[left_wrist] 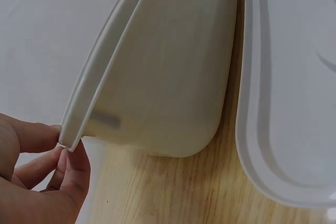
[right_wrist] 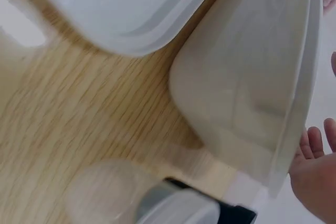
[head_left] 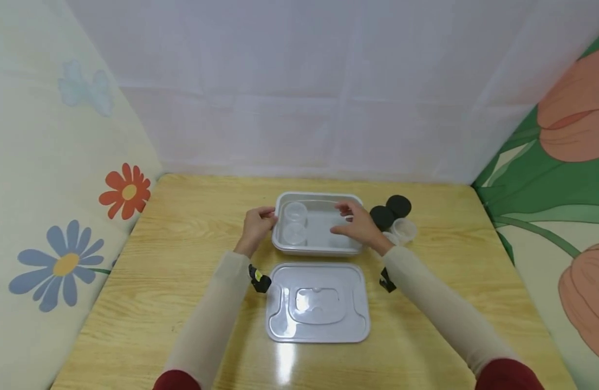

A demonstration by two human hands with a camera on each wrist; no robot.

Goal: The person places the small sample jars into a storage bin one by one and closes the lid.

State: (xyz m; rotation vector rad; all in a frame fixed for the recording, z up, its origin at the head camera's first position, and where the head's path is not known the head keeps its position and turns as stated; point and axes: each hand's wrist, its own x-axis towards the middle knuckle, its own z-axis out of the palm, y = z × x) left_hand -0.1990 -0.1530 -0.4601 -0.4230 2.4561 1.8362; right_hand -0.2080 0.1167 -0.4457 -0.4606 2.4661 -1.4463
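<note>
The left hand (head_left: pixel 257 226) is seen at the left rim of the clear container (head_left: pixel 324 246), its grip pinched on the rim edge, as shown in the left wrist view. The container is set near the middle of the wooden surface (head_left: pixel 173 271), with two small clear cups (head_left: pixel 295 222) inside at its 9 o'clock end. At the container's 6 o'clock, just beside it, a clear lid (head_left: pixel 318 303) is laid flat. The right hand (head_left: pixel 359 225) is held over the container's 3 o'clock part, fingers loosely spread; whether anything is gripped cannot be told. At 3 o'clock two black lids (head_left: pixel 391 212) and more clear cups (head_left: pixel 403 229) are crowded. No writing can be read.
</note>
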